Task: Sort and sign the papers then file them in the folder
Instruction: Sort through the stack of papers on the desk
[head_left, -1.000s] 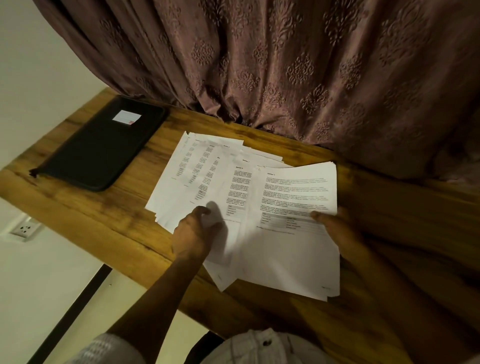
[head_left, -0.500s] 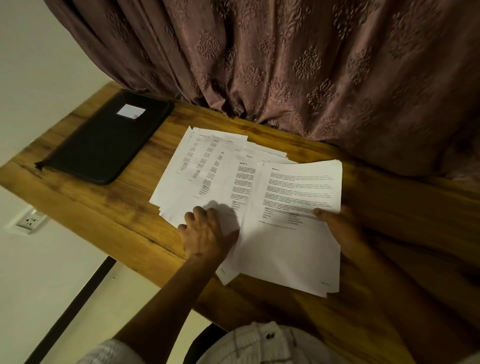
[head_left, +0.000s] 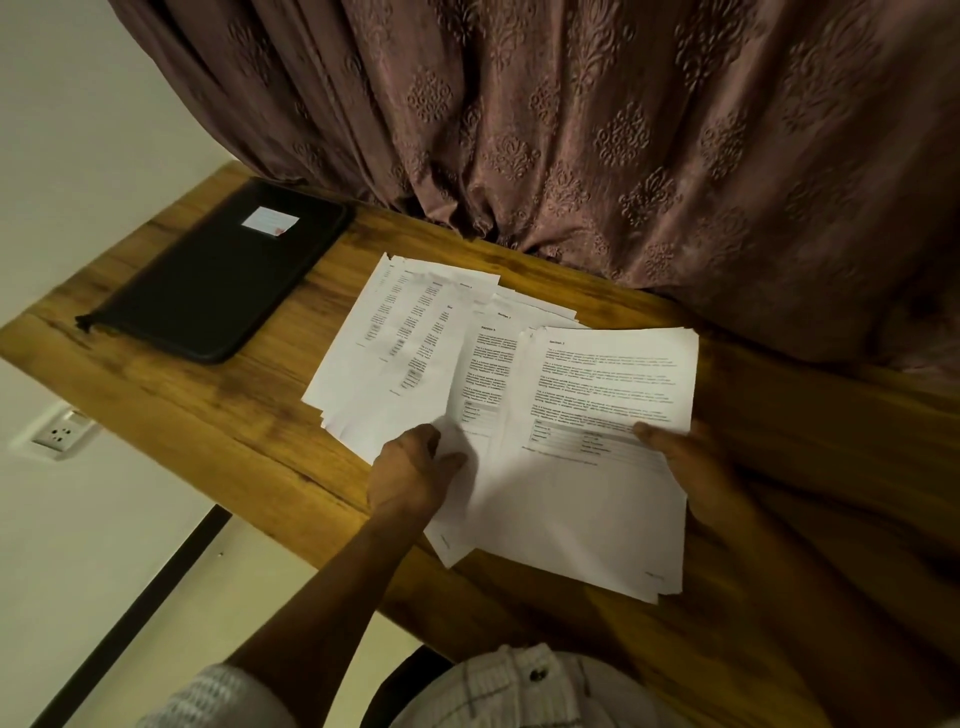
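The papers (head_left: 415, 364) are lying fanned across the middle of the desk (head_left: 208, 415); the black folder (head_left: 218, 280) is sitting closed at the far left, well apart from them. The right hand (head_left: 685, 462) is gripping the rightmost sheets, thumb on top, fingers hidden beneath; the left hand (head_left: 410, 467) is curling its fingers onto the near edge of a middle sheet. The sheets are looking light, limp and slippery against each other; pinching one at a near corner while pinning the rest flat is probably safest.
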